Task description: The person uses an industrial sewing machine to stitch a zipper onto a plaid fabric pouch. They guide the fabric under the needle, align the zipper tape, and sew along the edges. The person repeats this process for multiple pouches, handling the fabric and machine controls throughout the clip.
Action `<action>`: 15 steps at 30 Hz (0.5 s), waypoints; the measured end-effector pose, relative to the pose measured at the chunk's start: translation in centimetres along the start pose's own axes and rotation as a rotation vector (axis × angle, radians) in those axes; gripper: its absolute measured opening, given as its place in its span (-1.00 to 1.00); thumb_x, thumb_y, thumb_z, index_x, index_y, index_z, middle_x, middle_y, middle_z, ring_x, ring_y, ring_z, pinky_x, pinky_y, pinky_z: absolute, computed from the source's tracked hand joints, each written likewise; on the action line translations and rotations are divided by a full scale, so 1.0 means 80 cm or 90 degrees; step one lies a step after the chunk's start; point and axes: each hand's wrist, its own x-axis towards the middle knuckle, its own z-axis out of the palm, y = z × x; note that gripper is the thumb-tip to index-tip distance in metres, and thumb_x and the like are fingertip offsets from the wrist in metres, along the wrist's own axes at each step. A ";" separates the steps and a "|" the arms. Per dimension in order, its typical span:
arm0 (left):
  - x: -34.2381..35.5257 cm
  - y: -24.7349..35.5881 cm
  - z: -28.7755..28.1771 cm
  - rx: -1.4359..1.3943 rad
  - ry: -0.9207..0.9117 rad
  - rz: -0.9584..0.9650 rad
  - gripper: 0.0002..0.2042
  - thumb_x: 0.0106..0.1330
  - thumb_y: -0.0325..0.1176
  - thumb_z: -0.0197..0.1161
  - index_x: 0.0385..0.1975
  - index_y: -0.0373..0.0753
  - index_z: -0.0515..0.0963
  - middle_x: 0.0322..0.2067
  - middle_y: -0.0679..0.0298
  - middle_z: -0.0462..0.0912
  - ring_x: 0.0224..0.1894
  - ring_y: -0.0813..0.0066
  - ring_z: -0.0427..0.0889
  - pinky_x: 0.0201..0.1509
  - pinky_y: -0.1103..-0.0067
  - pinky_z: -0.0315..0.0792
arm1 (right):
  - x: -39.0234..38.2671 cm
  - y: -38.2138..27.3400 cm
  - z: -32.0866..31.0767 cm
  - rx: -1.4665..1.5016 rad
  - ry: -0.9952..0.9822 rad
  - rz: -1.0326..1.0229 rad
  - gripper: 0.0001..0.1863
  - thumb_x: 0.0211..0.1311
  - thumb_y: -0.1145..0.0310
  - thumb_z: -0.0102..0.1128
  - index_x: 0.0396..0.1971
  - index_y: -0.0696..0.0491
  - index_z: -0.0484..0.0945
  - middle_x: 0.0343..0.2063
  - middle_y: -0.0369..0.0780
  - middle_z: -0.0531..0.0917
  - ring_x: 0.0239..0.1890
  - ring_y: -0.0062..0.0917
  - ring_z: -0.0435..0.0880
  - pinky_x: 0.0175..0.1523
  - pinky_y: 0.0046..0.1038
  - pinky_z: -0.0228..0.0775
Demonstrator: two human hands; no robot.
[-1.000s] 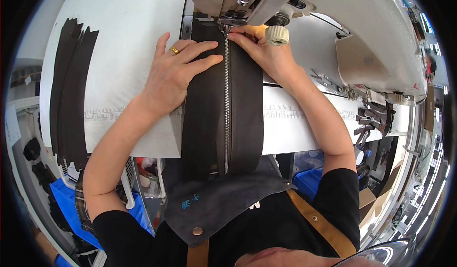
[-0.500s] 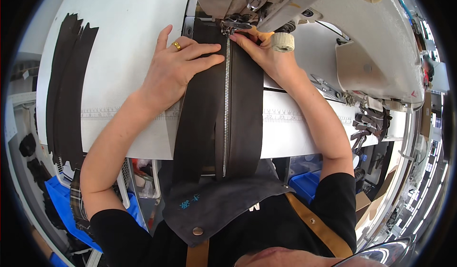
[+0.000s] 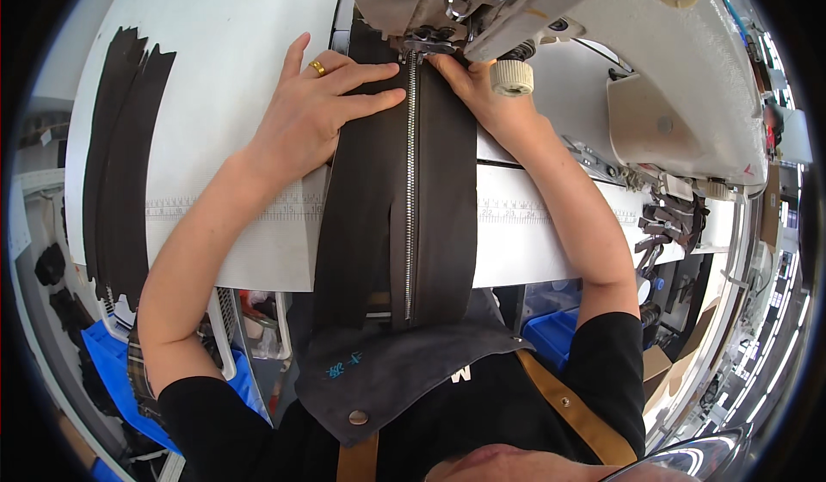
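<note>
A metal-toothed zipper [image 3: 410, 190] runs lengthwise between dark brown fabric strips [image 3: 360, 190], which pass under the sewing machine's presser foot [image 3: 422, 50]. My left hand [image 3: 318, 99] rests on the left strip, open, two fingertips beside the zipper teeth just in front of the foot. It wears a gold ring [image 3: 317, 68]. On the other side, my right hand [image 3: 492, 99] lies at the right strip's edge with a digit stretched toward the foot. Its remaining fingers are partly hidden behind the machine. The strips' near ends hang over the table edge above a grey apron [image 3: 387, 370].
More dark strips [image 3: 120, 172] lie at the table's left. The machine's white body [image 3: 688, 61] with a cream knob [image 3: 513, 78] overhangs the right. A printed ruler [image 3: 232, 208] crosses the white table [image 3: 215, 78]. Blue bins [image 3: 551, 336] stand below.
The fabric and zipper have shifted slightly under the foot. My left hand has edged forward a little. My right fingertips have drawn slightly rightward from the zipper.
</note>
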 end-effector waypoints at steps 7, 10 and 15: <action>-0.002 -0.002 0.001 0.011 -0.006 -0.018 -0.51 -0.01 -0.67 0.09 -0.13 0.10 0.62 0.02 0.52 0.55 -0.07 0.46 0.49 0.34 0.05 -0.07 | -0.021 -0.016 -0.033 -0.052 0.123 -0.299 -0.53 0.04 0.56 0.24 0.01 -0.06 0.54 -0.50 -0.26 0.64 -0.61 -0.45 0.55 -0.44 -0.45 0.38; -0.001 -0.002 0.002 0.010 -0.011 -0.021 -0.51 0.00 -0.66 0.09 -0.12 0.11 0.62 0.02 0.52 0.55 -0.07 0.47 0.49 0.34 0.06 -0.07 | -0.031 -0.022 -0.032 -0.153 0.041 -0.234 -0.45 -0.07 0.51 0.20 0.04 -0.11 0.51 -0.59 -0.32 0.52 -0.54 -0.47 0.50 -0.37 -0.44 0.27; 0.000 -0.001 -0.001 -0.019 -0.038 -0.034 -0.46 0.01 -0.70 0.01 -0.07 0.08 0.61 0.06 0.51 0.54 -0.04 0.45 0.48 0.37 0.10 -0.14 | -0.031 -0.028 -0.029 -0.171 -0.036 -0.171 -0.43 0.04 0.53 0.17 0.11 -0.25 0.46 -0.69 -0.34 0.48 -0.71 -0.55 0.43 -0.59 -0.50 0.25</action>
